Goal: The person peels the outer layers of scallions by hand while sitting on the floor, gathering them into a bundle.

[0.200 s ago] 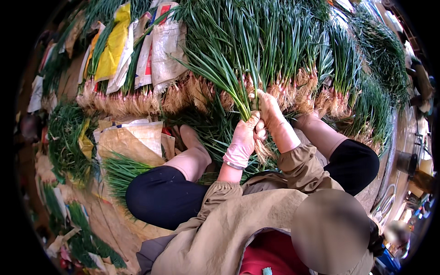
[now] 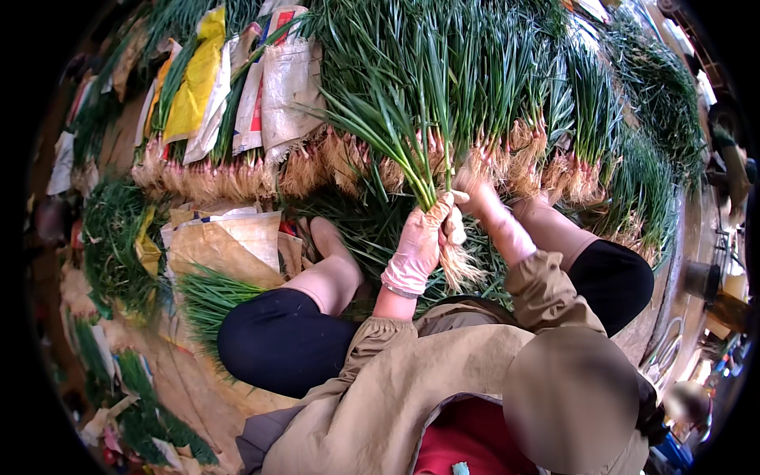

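A bunch of green garlic (image 2: 417, 172) is gripped near its base in my left hand (image 2: 419, 241), which wears a thin pale pink glove. Its long leaves fan up and to the left, while pale roots (image 2: 457, 265) hang below the fist. Just right of the bunch is my right hand (image 2: 477, 196), smeared by motion, so its fingers cannot be made out. Beyond both hands stands a dense row of the same plants (image 2: 483, 79), roots toward me.
At the left, woven sacks (image 2: 289, 99) and a yellow sack piece (image 2: 194, 83) cover part of the row. A folded tan sack (image 2: 226, 245) lies by my left leg. Loose leaves (image 2: 380, 218) litter the floor between my legs. More greens (image 2: 119, 245) lie at far left.
My right hand has come away from the left hand and the bunch, moving right and slightly down. My left hand keeps its hold, and more of the roots shows.
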Tool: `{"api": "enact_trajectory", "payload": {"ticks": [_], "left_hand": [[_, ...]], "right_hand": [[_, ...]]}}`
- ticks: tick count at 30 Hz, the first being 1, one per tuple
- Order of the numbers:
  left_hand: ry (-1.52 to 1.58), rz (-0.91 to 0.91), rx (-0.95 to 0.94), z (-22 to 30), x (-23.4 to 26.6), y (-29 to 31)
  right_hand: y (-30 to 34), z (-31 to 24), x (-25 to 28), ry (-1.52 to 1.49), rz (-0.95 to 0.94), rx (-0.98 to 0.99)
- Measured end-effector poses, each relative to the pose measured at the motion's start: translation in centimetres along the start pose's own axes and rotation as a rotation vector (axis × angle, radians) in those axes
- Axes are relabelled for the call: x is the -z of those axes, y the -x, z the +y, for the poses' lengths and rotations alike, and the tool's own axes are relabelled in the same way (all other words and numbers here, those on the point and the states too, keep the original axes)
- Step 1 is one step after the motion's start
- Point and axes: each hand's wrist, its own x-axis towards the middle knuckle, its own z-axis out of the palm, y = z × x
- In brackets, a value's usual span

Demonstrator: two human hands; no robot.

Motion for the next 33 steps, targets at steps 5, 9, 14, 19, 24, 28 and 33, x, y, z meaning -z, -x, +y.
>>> {"api": "enact_trajectory", "payload": {"ticks": [5,9,14,19,24,28,33], "left_hand": [[-0.463,0.396,-0.04,0.0,1.2,-0.6],[-0.928,0.414,-0.176,-1.3,2.0,-1.0],[-0.889,0.33,-0.317,-0.9,1.0,-1.1],[-0.437,0.271,0.161,-0.1,1.9,-0.7],[-0.645,0.412,0.09,-1.7,2.9,-0.9],[-0.353,0.418,-0.03,-1.8,1.4,-1.1],[0.17,-0.121,-0.321,1.0,-1.7,-0.3]], "right_hand": [[6.4,-2.3,-0.4,-1.317,0.082,-0.219],[4.7,4.5,10.6,-1.808,0.15,-0.385],[2.3,3.4,8.9,-2.292,0.096,-0.164],[3.0,3.3,7.0,-1.723,0.404,-0.28],[2.6,3.8,9.0,-1.168,0.204,-0.221],[-0.5,2.1,6.2,-1.505,0.412,-0.419],[-4.1,2.0,-1.4,-1.551,0.076,-0.304]]}}
